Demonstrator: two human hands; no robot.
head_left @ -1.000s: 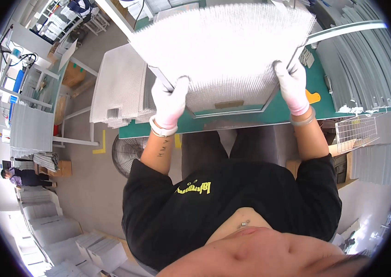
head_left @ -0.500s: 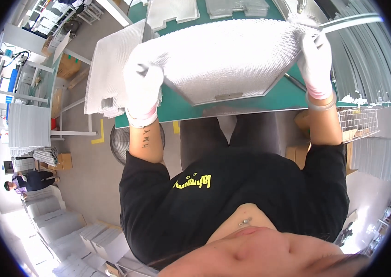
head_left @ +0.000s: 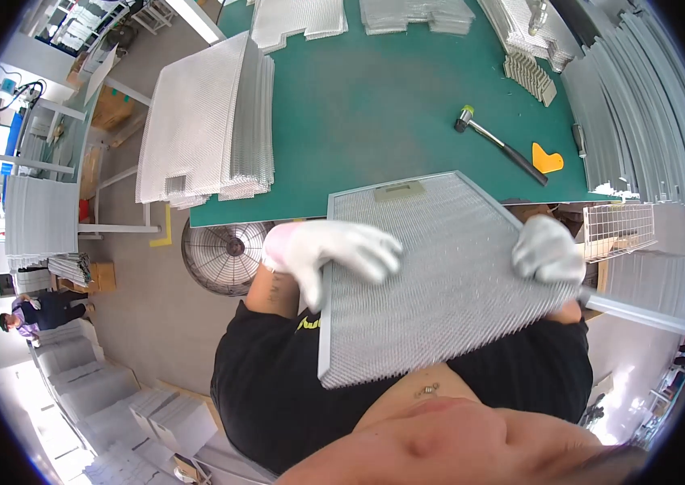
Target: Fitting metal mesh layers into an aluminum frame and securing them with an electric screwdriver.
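Note:
A silvery metal mesh filter panel (head_left: 439, 259) is tilted in front of my chest, its far corners over the table edge. Frame strips line its left, far and right sides; the near edge shows bare mesh. A loose-ended frame strip (head_left: 645, 314) juts to the right from its near right corner. My right hand (head_left: 548, 250), in a white glove, is closed round the panel's right side. My gloved left hand (head_left: 342, 250) reaches over the left side with stretched, slightly blurred fingers and the thumb apart. A small pale tab (head_left: 399, 191) sits at the panel's far edge.
On the green table (head_left: 359, 113) lie a rubber mallet (head_left: 504, 145) and a yellow scraper (head_left: 547, 158). Stacked mesh sheets (head_left: 205, 121) stand at left. Many grey frame strips (head_left: 641, 113) fill the right side. A floor fan (head_left: 233, 246) stands below the table; another person (head_left: 44, 315) is far left.
The panel has come from above the table toward my chest and turned, its tabbed edge now on the far side. My left hand has loosened its grip; the mallet and scraper are now uncovered.

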